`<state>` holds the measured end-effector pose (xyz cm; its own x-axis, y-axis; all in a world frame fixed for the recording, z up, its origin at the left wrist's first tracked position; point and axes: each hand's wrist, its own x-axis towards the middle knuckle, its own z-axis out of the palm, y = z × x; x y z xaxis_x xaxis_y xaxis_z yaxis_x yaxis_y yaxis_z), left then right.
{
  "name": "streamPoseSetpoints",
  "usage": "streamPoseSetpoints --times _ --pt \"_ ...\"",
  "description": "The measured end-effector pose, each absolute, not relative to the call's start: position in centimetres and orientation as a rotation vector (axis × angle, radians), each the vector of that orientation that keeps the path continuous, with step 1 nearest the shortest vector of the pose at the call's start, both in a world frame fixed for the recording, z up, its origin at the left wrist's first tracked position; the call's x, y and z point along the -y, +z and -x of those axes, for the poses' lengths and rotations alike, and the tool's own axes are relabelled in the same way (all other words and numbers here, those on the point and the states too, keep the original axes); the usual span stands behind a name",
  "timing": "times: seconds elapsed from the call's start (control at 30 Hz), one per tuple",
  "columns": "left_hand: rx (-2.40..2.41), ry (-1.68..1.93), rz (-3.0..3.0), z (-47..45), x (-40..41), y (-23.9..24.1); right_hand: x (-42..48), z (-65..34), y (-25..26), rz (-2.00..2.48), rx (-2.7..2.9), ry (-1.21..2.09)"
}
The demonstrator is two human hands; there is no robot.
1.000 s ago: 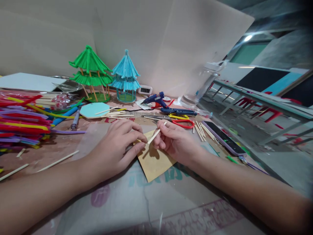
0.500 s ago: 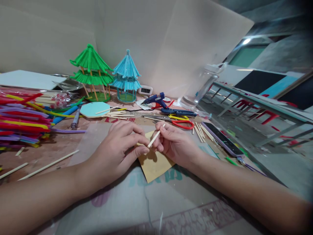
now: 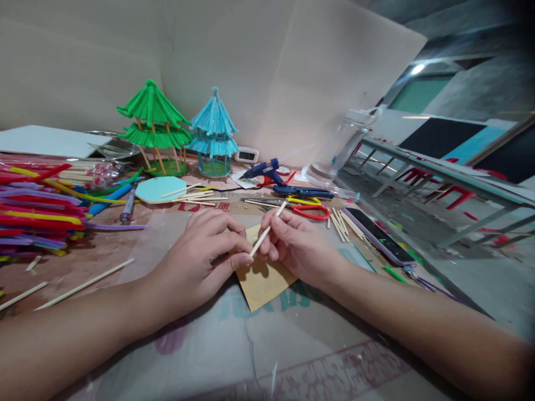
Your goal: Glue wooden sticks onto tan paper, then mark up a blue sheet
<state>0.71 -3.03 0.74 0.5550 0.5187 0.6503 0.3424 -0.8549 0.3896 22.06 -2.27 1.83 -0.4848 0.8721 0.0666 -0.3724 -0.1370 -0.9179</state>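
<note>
A short pale wooden stick [image 3: 270,229] slants between my two hands, upper end pointing to the right. My right hand [image 3: 298,239] pinches it between thumb and fingers, its other fingers curled. At the stick's lower end, the thumb and fingertips of my left hand [image 3: 213,245] close on it. Beneath both hands lies a tan square sheet [image 3: 267,287], partly covered by the right fingers; its surface is too plain to tell whether it is paper or sandpaper. Longer wooden sticks [image 3: 86,283] rest left of my left forearm.
Green [image 3: 154,108] and blue pagoda models [image 3: 214,120] stand at the back. A glue gun [image 3: 267,171], scissors [image 3: 311,211], phone [image 3: 378,236] and short sticks [image 3: 339,225] lie to the right. Bundled pipe cleaners [image 3: 39,214] and a light-blue octagon [image 3: 154,190] are left.
The stick has shifted slightly up through the right fingers, with more of its length showing above the right thumb. Both hands stay nearly in place; the view has tilted slightly.
</note>
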Motion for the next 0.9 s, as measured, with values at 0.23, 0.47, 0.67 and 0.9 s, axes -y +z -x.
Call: streamPoseSetpoints --times 0.23,0.47,0.67,0.9 --pt "-0.675 1.203 -2.615 -0.7 2.9 0.4 2.5 -21.8 1.7 0.636 1.27 1.697" --pt "-0.84 1.13 -2.582 -0.6 2.5 0.3 2.5 -22.0 1.6 0.733 1.291 1.533" --pt "-1.015 0.865 -2.462 -0.5 1.0 -0.5 2.8 -22.2 1.6 0.78 1.401 1.384" --pt "-0.967 0.829 -2.481 -0.5 0.9 -0.8 4.7 -21.4 1.9 0.852 1.737 1.496"
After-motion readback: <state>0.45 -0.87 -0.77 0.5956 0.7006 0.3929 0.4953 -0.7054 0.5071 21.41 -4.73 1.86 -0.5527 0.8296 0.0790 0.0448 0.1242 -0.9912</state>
